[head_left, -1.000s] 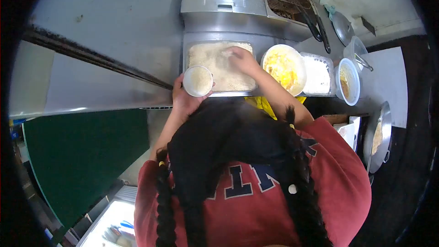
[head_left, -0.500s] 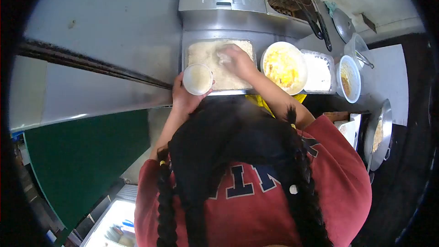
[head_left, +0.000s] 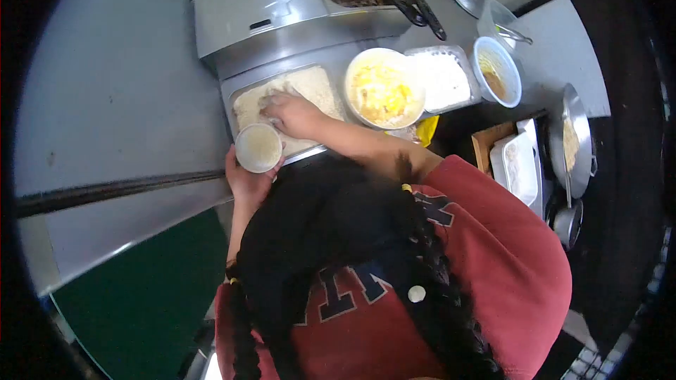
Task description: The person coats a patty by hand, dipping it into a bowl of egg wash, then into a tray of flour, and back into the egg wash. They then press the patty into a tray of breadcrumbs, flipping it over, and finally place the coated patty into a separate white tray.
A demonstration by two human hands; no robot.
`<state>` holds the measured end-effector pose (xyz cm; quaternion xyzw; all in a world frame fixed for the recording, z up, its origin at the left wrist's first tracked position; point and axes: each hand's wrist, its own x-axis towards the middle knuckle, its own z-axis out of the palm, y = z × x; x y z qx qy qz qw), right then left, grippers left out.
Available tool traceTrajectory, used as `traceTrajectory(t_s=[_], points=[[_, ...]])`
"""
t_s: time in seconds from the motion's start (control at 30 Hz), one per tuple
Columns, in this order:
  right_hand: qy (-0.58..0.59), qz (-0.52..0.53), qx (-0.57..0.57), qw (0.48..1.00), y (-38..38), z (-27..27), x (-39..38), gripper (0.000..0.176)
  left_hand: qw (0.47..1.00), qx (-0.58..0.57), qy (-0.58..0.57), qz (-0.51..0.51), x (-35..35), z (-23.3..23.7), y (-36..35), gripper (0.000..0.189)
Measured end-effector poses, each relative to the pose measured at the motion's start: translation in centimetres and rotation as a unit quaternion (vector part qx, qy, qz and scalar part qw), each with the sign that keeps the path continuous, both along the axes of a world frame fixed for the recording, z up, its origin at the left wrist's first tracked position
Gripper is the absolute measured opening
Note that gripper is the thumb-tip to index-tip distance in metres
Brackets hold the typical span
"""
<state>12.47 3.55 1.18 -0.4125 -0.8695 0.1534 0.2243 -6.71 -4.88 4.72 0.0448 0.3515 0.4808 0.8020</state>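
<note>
My left hand [head_left: 251, 181] is wrapped round a round white tub [head_left: 258, 148] with pale contents, held over the near left corner of a metal tray. Pale crumbs [head_left: 314, 89] fill that tray [head_left: 229, 102]. In the crumbs lies my right hand [head_left: 290, 114], fingers bent down into them; its fingertips are partly coated and covered, so what they hold, if anything, is hidden. Just right of the tray stands a white bowl [head_left: 350, 102] of yellow and white food.
Right of the bowl are a clear container of white powder [head_left: 440, 81] and a blue-rimmed bowl [head_left: 497, 70]. A steel fryer [head_left: 246, 10] and black-handled strainers [head_left: 424, 10] are behind. A metal pan [head_left: 577, 137] and white tray [head_left: 520, 169] stand at the right.
The view has turned and shifted, so the counter appears further left and tilted. My right hand has moved within the crumbs, nearer the tub, which my left hand still holds.
</note>
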Motion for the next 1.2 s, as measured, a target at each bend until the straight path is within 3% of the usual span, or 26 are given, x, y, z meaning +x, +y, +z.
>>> traceTrajectory(t_s=[0.03,0.1,0.33,0.4,0.43,0.5,0.6,0.7,0.73,0.8,0.83,0.97,1.03,1.17,1.2], points=[[-0.002,-0.009,0.001,1.000,-0.6,0.6,0.3,0.044,1.000,0.001,-0.002,-0.009,0.0,-0.2,0.0,0.064],[-0.022,-0.147,-0.027,0.989,-1.3,1.5,0.6,0.045,0.999,0.007,-0.031,-0.006,-0.2,-0.6,0.1,0.065],[-0.068,-0.042,-0.072,0.994,1.1,-1.0,2.0,0.048,0.998,0.021,-0.050,-0.012,-0.5,-0.5,-0.1,0.067],[0.082,0.008,-0.138,0.987,2.1,-1.0,1.9,0.052,0.998,0.032,-0.044,-0.019,-0.5,-0.6,0.0,0.067],[0.084,0.013,-0.139,0.987,2.2,-0.8,1.8,0.052,0.999,0.032,-0.040,-0.014,-0.5,-0.6,-0.1,0.067],[0.211,0.002,-0.208,0.955,2.1,0.3,2.4,0.054,0.999,0.030,-0.043,-0.003,-0.6,-0.4,-0.2,0.066],[0.046,-0.130,-0.196,0.971,1.4,2.2,4.4,0.060,1.000,0.017,-0.011,0.012,-0.7,-0.4,-0.3,0.066],[-0.159,-0.196,-0.270,0.929,-0.5,3.8,4.9,0.053,0.999,0.033,-0.037,0.006,-1.3,-1.0,-0.4,0.067],[-0.160,-0.188,-0.269,0.931,-1.2,2.8,5.3,0.053,0.998,0.036,-0.045,-0.003,-1.3,-1.0,-0.4,0.067],[-0.161,-0.099,-0.087,0.978,-2.3,-0.2,5.8,0.060,0.999,0.023,-0.048,0.010,-1.3,-0.8,-0.4,0.067],[-0.163,-0.100,-0.073,0.979,-2.1,-0.8,5.7,0.050,0.999,0.033,-0.043,0.003,-1.3,-0.7,-0.4,0.067],[-0.069,-0.206,-0.146,0.965,-1.0,-1.1,5.6,0.043,0.995,0.057,-0.075,-0.017,-1.5,-0.6,-0.5,0.067],[-0.019,-0.273,-0.215,0.937,-0.9,2.3,5.3,0.042,0.995,0.060,-0.076,-0.011,-1.3,-0.6,-0.4,0.067],[0.044,-0.208,-0.199,0.957,1.0,4.0,5.5,0.045,0.997,0.051,-0.063,-0.006,-1.2,-0.8,-0.5,0.067],[0.023,-0.122,-0.122,0.985,1.8,3.0,5.7,0.046,0.997,0.052,-0.064,-0.007,-1.1,-0.9,-0.5,0.067]])
